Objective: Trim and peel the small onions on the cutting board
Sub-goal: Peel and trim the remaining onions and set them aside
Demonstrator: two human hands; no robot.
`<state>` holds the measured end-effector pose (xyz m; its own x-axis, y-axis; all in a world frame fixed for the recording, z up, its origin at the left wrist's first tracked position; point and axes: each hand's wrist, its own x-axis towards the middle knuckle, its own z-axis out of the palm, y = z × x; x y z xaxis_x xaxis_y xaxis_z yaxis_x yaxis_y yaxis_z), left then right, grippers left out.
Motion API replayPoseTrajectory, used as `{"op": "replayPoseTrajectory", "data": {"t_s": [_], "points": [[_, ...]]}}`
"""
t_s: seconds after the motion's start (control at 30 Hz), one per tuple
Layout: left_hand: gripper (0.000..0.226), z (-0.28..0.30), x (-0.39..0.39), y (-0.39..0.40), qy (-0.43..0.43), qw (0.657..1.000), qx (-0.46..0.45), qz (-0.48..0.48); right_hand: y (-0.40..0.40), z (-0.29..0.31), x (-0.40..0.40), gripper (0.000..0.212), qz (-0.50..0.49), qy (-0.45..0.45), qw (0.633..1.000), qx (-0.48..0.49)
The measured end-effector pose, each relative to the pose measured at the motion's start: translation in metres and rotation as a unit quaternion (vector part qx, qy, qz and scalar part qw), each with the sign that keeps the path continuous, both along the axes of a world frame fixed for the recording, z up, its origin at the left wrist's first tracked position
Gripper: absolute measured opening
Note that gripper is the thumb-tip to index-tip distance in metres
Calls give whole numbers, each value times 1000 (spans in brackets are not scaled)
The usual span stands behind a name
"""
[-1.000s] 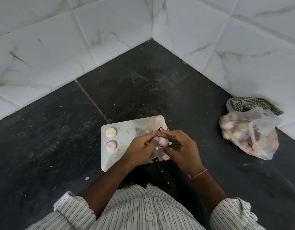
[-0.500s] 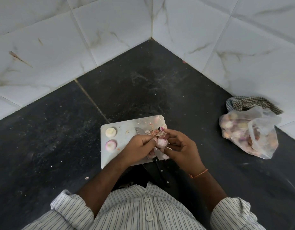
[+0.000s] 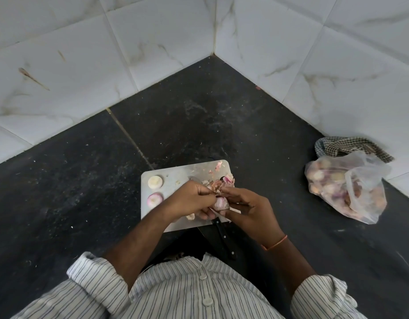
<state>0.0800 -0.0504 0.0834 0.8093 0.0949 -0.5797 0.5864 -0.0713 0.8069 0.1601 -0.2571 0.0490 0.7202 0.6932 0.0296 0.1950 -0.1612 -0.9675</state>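
Note:
A small pale-pink onion (image 3: 220, 203) sits between my two hands above the near right part of the white cutting board (image 3: 176, 178). My left hand (image 3: 189, 200) grips the onion from the left. My right hand (image 3: 247, 204) pinches at its papery skin from the right. Two peeled onions lie on the board's left side, a whitish one (image 3: 155, 181) and a pinkish one (image 3: 154, 199). Loose skins (image 3: 224, 180) are heaped at the board's right edge. A black-handled knife (image 3: 224, 238) lies under my hands, its handle pointing toward me.
A clear plastic bag of small onions (image 3: 344, 189) lies on the black counter at the right, with a checked cloth (image 3: 351, 147) behind it. White tiled walls meet in a corner at the back. Bits of skin are scattered on the counter.
Both hands have shifted slightly toward me with the onion. The fingers have worked round it and more skin lies at the board's right edge.

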Motion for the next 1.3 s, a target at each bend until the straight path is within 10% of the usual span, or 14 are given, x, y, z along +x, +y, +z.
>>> {"op": "replayPoseTrajectory", "data": {"t_s": [0.57,0.93,1.3], "points": [[19,1,-6,-9,-3,987,-111,114,0,-3,7,60,-23,71,997,36],[45,4,0,-12,27,981,-140,132,2,0,3,55,-23,-44,998,25],[23,0,-5,-13,17,984,-125,126,3,5,-2,54,-41,30,997,52]]}}
